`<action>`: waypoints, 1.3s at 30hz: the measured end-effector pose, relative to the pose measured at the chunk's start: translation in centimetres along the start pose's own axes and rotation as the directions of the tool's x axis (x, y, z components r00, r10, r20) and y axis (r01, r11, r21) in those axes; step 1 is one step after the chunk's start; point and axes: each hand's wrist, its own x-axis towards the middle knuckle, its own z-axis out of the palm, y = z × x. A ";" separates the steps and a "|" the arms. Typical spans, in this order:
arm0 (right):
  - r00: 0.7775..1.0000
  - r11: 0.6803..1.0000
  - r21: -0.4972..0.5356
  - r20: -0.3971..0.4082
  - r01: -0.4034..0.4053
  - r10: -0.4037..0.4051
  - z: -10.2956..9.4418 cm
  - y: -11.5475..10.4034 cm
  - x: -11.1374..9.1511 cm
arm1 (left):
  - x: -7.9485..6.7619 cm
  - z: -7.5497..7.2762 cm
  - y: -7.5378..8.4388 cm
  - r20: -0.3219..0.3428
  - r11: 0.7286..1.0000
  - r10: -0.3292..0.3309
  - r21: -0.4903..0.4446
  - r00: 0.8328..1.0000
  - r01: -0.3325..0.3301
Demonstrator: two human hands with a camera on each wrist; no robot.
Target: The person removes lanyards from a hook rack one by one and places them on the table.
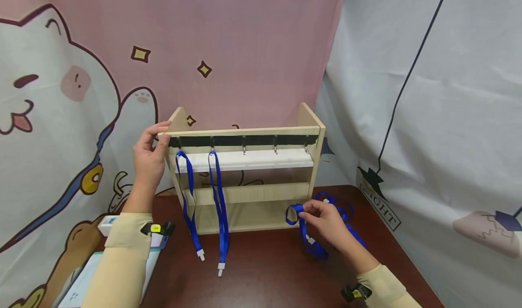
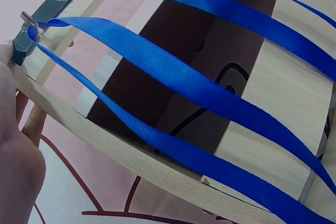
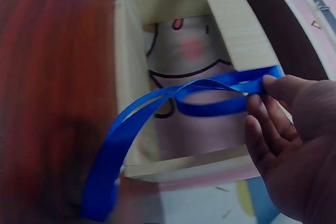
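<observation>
A light wooden rack (image 1: 265, 194) stands on the table, with a dark strip of metal hooks (image 1: 244, 146) along its upper front. Two blue lanyards hang from the leftmost hooks: one at the end (image 1: 189, 199), the other beside it (image 1: 222, 208), their white clips dangling low. My left hand (image 1: 147, 158) grips the rack's upper left corner, thumb at the front and fingers round the side. Near the rack's lower right, my right hand (image 1: 326, 219) pinches another blue lanyard (image 3: 215, 109) between thumb and fingers. Its band loops at the fingertips and trails down to the tabletop.
More blue lanyards (image 1: 346, 208) lie bunched on the dark red table (image 1: 261, 276) behind the right hand. A small white box (image 1: 107, 225) and a pale flat panel (image 1: 83, 281) sit at the left. Printed cloth (image 1: 253, 50) hangs close behind the rack.
</observation>
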 end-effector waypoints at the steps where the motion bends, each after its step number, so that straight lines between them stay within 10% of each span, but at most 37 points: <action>1: 1.000 1.000 0.007 -0.014 -0.020 0.020 0.2 0.3 -0.1 | 0.0 0.0 0.0 -0.001 1.000 0.000 -0.002 1.000 0.000; 16: 0.970 0.976 0.028 -0.112 -0.215 0.217 1.2 4.7 -3.6 | 0.2 0.0 0.0 -0.010 0.999 0.021 -0.033 1.000 -0.022; 39: 0.980 0.954 -0.226 -0.061 -0.198 0.189 1.6 6.7 -6.0 | 0.1 0.1 0.1 -0.014 1.000 0.020 -0.021 1.000 -0.020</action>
